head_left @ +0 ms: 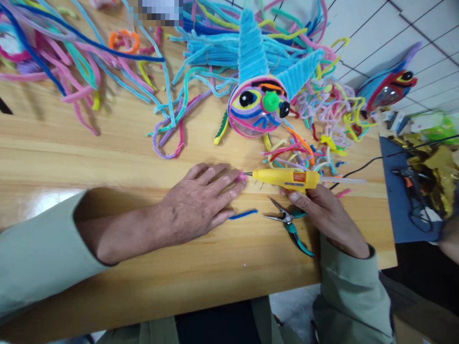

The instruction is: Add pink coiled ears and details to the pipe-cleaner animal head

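My left hand (195, 205) lies flat on the wooden table, fingers stretched out to the right. At its fingertips is a small bright pink piece (243, 176), partly hidden by them. My right hand (332, 215) grips a yellow hot glue gun (283, 178), its metal nozzle pointing left and meeting the pink piece. A clear glue stick (346, 180) sticks out of the gun's back. Beside my left little finger is a short blue pipe cleaner piece (245, 214). Needle-nose pliers (288, 219) with green handles lie with jaws apart below the gun.
Behind my hands stands a fish-like figure (256, 107) with blue ears and a green nose. Pipe cleaners (215, 50) are heaped along the back, with cut scraps (294, 153) nearer. A black cord (373, 162) runs right. Another figure (389, 91) and a second glue gun (409, 181) sit at right.
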